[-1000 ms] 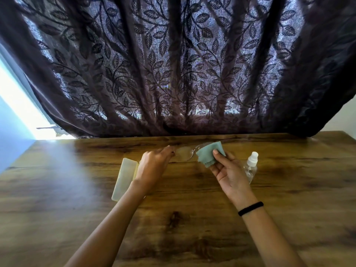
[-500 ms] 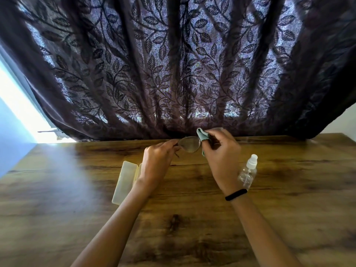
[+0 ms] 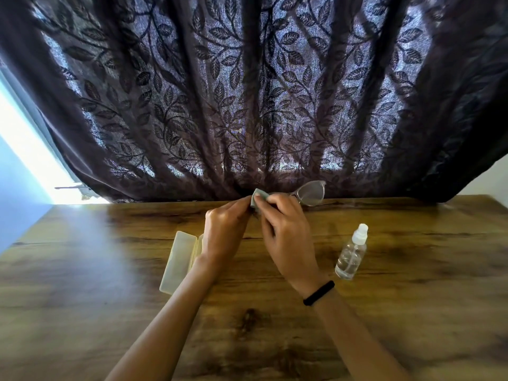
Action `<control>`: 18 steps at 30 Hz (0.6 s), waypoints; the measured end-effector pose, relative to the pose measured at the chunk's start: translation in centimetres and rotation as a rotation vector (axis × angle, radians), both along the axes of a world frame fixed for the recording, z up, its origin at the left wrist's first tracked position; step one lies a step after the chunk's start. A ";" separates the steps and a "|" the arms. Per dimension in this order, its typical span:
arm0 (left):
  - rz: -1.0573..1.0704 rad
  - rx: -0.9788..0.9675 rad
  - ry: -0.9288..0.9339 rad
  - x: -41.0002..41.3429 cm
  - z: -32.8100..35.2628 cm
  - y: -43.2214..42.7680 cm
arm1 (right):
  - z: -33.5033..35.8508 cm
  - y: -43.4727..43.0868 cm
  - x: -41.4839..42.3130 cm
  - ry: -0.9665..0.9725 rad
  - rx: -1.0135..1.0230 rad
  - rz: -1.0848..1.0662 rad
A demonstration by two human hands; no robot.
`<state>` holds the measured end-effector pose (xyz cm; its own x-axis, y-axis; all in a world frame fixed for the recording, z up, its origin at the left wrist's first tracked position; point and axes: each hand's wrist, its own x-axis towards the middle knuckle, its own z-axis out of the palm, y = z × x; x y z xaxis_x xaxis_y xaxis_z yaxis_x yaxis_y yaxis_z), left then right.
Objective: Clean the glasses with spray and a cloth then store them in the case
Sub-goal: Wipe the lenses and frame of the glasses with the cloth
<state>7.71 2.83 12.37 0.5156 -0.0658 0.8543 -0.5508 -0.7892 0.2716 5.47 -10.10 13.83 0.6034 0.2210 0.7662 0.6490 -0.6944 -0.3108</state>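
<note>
The clear-framed glasses (image 3: 311, 193) are held up above the far part of the wooden table (image 3: 82, 270). One lens sticks out to the right of my hands; the other lens is hidden behind them. My left hand (image 3: 225, 233) holds the glasses at the left side. My right hand (image 3: 286, 232) pinches the teal cloth (image 3: 257, 196) over the hidden lens. A pale yellow glasses case (image 3: 178, 261) lies open on the table, partly under my left wrist. A small clear spray bottle (image 3: 351, 254) with a white cap stands to the right of my right hand.
A dark curtain (image 3: 247, 92) with a leaf pattern hangs right behind the table's far edge. Bright window light and a pale blue wall (image 3: 16, 193) show at the left. A black band (image 3: 319, 292) circles my right wrist.
My right hand turned over and closed the cloth around a lens. The glasses shifted right, so the free lens now pokes out to the right of my hands. Both hands rose slightly.
</note>
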 end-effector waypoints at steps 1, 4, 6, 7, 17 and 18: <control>-0.001 -0.021 0.002 0.0 0.1 0.0 | 0.0 0.0 -0.1 -0.008 -0.016 0.017; 0.004 -0.047 -0.015 0.0 0.3 0.2 | -0.1 -0.5 -0.2 -0.027 -0.070 0.040; -0.005 -0.063 -0.022 0.1 0.3 0.4 | -0.3 -1.1 -0.2 -0.040 -0.086 0.022; -0.005 -0.075 -0.016 0.1 0.2 0.5 | -0.4 -1.4 -0.1 -0.044 -0.075 0.010; -0.008 -0.120 -0.042 0.1 0.9 0.0 | -0.3 -1.9 0.1 -0.060 0.040 -0.022; -0.002 -0.114 -0.041 0.0 1.1 -0.1 | -0.3 -1.5 -0.1 -0.061 0.000 -0.008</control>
<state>7.75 2.73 13.47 0.4799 0.0320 0.8767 -0.5651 -0.7531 0.3368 5.40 -11.61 13.51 0.5569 0.2164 0.8019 0.6612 -0.6998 -0.2704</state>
